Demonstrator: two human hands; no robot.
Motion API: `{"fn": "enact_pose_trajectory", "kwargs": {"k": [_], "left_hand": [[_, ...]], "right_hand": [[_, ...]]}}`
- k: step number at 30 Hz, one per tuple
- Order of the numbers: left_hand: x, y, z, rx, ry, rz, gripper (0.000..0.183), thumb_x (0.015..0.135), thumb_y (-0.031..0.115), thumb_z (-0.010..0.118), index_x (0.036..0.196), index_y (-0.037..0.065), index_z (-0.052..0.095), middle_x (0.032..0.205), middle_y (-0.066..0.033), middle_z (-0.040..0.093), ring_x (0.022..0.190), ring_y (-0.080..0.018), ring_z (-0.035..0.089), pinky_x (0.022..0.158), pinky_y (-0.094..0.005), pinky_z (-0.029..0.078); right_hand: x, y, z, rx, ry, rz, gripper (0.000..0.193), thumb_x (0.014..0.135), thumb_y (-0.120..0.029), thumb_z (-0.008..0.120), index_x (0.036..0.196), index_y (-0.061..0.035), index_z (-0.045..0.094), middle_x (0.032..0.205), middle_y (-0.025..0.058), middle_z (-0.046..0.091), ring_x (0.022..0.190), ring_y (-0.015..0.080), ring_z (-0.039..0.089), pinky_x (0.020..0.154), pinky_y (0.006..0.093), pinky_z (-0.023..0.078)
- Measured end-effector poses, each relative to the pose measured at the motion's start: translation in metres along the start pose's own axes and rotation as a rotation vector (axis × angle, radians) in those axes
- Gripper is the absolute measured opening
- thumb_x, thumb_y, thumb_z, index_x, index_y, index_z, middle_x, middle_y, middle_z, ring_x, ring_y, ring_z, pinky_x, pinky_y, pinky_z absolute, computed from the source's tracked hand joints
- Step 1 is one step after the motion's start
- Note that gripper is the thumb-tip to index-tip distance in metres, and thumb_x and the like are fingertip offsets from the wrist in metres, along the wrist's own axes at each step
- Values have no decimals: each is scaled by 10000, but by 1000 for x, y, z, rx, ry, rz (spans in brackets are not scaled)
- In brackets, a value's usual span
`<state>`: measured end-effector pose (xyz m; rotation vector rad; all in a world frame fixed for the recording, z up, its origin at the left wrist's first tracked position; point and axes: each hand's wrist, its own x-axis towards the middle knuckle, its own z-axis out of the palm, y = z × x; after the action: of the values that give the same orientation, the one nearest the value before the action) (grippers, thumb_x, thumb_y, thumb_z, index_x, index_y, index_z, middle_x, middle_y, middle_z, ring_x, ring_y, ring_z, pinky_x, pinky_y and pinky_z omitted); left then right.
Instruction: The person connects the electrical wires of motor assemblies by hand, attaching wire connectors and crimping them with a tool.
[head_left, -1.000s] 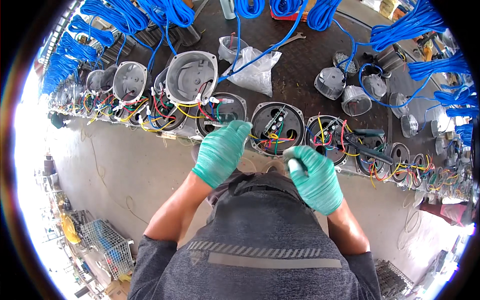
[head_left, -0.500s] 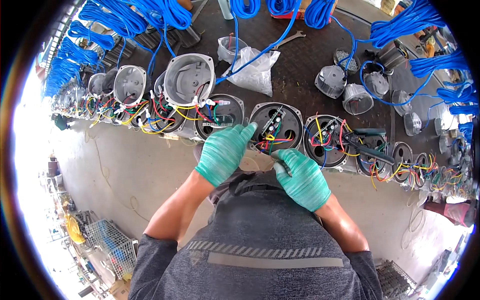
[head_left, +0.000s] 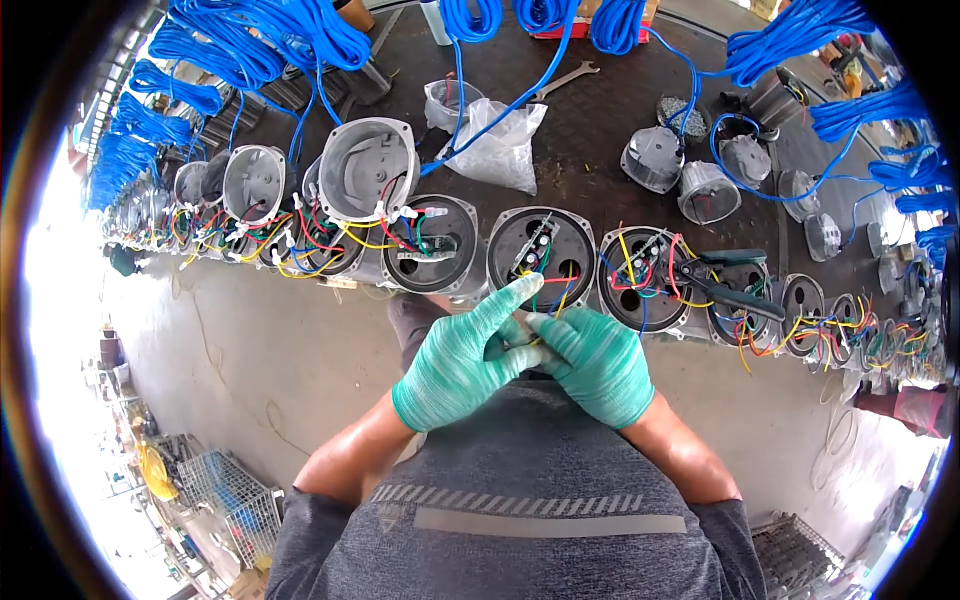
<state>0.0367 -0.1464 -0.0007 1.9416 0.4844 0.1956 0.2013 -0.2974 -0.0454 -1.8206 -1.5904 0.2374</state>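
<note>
In green-and-white knit gloves, my two hands meet just below the near rim of a round dark housing (head_left: 573, 238). My left hand (head_left: 462, 362) has its index finger stretched toward the housing, while its thumb and other fingers close against the right fingertips. My right hand (head_left: 598, 366) is pinched at the same spot, where thin coloured wires (head_left: 562, 297) come down from the housing. What lies between the left fingertips is mostly hidden. A small circuit board (head_left: 533, 246) stands tilted in the housing, with red, green, yellow and blue wires beside it.
Black-handled pliers (head_left: 738, 290) lie across housings to the right. Deep grey metal cups (head_left: 366, 170) stand behind the left housings. Farther back are a clear plastic bag (head_left: 497, 145), a wrench (head_left: 568, 80) and coiled blue cables (head_left: 800, 42). Wired housings (head_left: 432, 245) line the table's near edge.
My left hand has moved right and nearer to me, away from the left housing, and now meets the right hand. My right hand has shifted slightly left. The view has shifted a little.
</note>
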Motion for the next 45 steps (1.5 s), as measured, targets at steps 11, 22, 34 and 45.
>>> {"fn": "enact_pose_trajectory", "kwargs": {"k": [11, 22, 34, 45], "left_hand": [[26, -21, -16, 84, 377, 149, 268, 1054, 84, 708, 1318, 40, 688, 950, 17, 692, 775, -62, 599, 704, -225, 489], [62, -15, -10, 214, 128, 306, 224, 936, 102, 822, 1154, 51, 811, 1044, -110, 719, 855, -246, 729, 777, -347, 578], [53, -31, -7, 201, -27, 433, 297, 1021, 55, 689, 1316, 54, 729, 1111, -159, 759, 974, -356, 756, 857, -389, 603], [62, -28, -5, 244, 35, 311, 297, 1005, 65, 694, 1296, 28, 736, 1002, -165, 739, 868, -370, 734, 778, -412, 588]], "right_hand": [[-11, 1, -40, 98, 259, 129, 277, 931, -176, 836, 1187, -78, 802, 974, 103, 708, 765, 268, 696, 669, 360, 558], [-8, 3, -61, 537, 241, 557, 158, 1078, -84, 668, 1221, -26, 706, 863, 73, 753, 733, 111, 741, 661, 285, 584], [15, 16, -118, -371, -70, 174, 234, 1003, -338, 727, 1000, -105, 702, 839, 127, 707, 778, 357, 727, 630, 456, 557], [37, 16, -107, -20, -424, -85, 254, 1068, -268, 653, 1228, -96, 750, 1077, 101, 753, 953, 341, 735, 774, 455, 591]]}}
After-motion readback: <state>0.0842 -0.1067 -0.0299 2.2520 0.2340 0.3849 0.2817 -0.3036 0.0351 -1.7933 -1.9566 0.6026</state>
